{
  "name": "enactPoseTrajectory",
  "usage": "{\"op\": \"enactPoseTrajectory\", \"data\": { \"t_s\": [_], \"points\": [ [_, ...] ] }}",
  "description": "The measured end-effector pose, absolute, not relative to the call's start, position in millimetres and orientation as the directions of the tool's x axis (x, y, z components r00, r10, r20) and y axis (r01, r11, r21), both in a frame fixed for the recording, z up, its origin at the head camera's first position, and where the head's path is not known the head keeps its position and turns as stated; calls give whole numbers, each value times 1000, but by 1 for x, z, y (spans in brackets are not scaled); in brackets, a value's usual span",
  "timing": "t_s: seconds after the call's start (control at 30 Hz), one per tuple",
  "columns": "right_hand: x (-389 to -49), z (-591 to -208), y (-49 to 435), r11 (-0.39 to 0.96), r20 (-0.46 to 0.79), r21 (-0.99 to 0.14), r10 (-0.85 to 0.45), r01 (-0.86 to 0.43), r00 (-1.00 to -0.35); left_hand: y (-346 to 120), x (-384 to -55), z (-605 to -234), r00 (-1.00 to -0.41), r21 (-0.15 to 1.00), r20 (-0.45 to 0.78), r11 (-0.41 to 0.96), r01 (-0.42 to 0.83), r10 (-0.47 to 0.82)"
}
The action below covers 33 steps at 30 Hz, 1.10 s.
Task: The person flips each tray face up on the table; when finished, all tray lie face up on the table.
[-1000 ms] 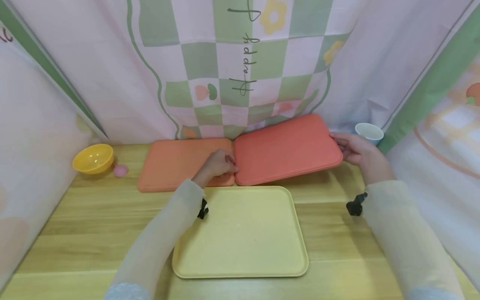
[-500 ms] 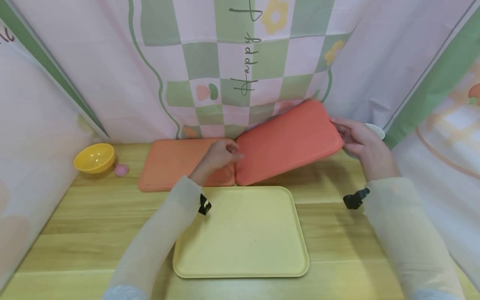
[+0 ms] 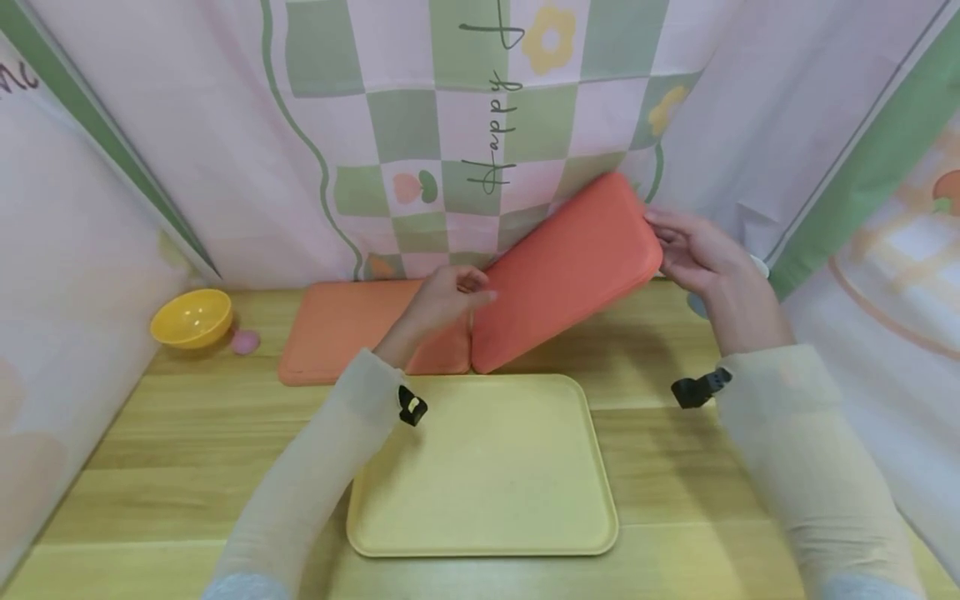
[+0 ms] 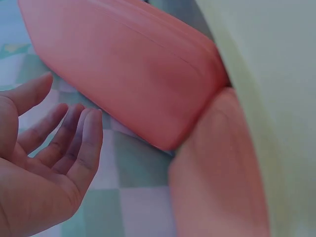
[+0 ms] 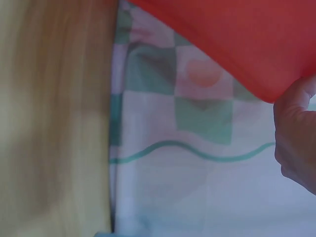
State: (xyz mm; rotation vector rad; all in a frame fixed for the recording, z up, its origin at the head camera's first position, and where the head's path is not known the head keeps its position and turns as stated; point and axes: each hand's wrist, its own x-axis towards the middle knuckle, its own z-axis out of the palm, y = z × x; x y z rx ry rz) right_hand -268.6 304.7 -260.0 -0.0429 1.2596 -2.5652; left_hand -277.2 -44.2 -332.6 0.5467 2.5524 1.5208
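A red, flat, rounded rectangular panel (image 3: 566,267) stands tilted at the back of the table, right end raised, lower left corner down by an orange panel (image 3: 337,325). My right hand (image 3: 705,254) pinches its raised right edge between thumb and fingers; the right wrist view shows the thumb side of that hand (image 5: 298,133) at the panel's corner. Over the orange panel's right part, my left hand (image 3: 442,304) hovers by the red one's left edge. In the left wrist view that hand (image 4: 54,153) has loosely bent fingers holding nothing, apart from both panels.
A pale yellow tray (image 3: 487,467) lies in front of the panels on the wooden table (image 3: 675,467). At the back left are a yellow bowl (image 3: 192,319) and a small pink object (image 3: 245,341). A pale cup (image 3: 697,307) is mostly hidden behind my right hand. Patterned cloth (image 3: 412,125) hangs behind.
My right hand has lifted the red panel's right end higher and moved it slightly left. My left hand has let go of its left edge and risen a little away.
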Motion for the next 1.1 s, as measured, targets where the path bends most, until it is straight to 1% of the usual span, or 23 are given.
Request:
{"op": "enactPoseTrajectory", "data": {
  "t_s": [0.13, 0.33, 0.43, 0.53, 0.63, 0.8, 0.93, 1.1],
  "points": [
    [-269, -252, 293, -623, -69, -746, -281, 236, -957, -37, -274, -317, -921, 880, 113, 393, 267, 372],
    [-271, -238, 270, -646, -26, -728, -308, 230, -951, -25, -266, -287, -918, 922, 170, 271, 276, 358],
    [-273, -232, 260, -646, -21, -729, -311, 227, -950, -20, -263, -273, -918, 922, 206, 246, 298, 339],
    [-275, -227, 250, -658, -30, -720, -288, 220, -957, -16, -260, -261, -918, 915, 222, 256, 313, 328],
    [-276, -224, 241, -672, -42, -705, -278, 225, -960, -12, -258, -251, -923, 909, 214, 282, 308, 318],
    [-279, -219, 226, -649, -28, -731, -280, 210, -960, -8, -257, -237, -932, 908, 194, 302, 289, 307],
    [-281, -214, 215, -613, -23, -770, -252, 178, -968, -6, -260, -228, -933, 938, 174, 234, 255, 316],
    [-285, -208, 201, -567, -53, -807, -210, 165, -976, -3, -264, -218, -952, 979, 99, 143, 145, 288]
  ]
}}
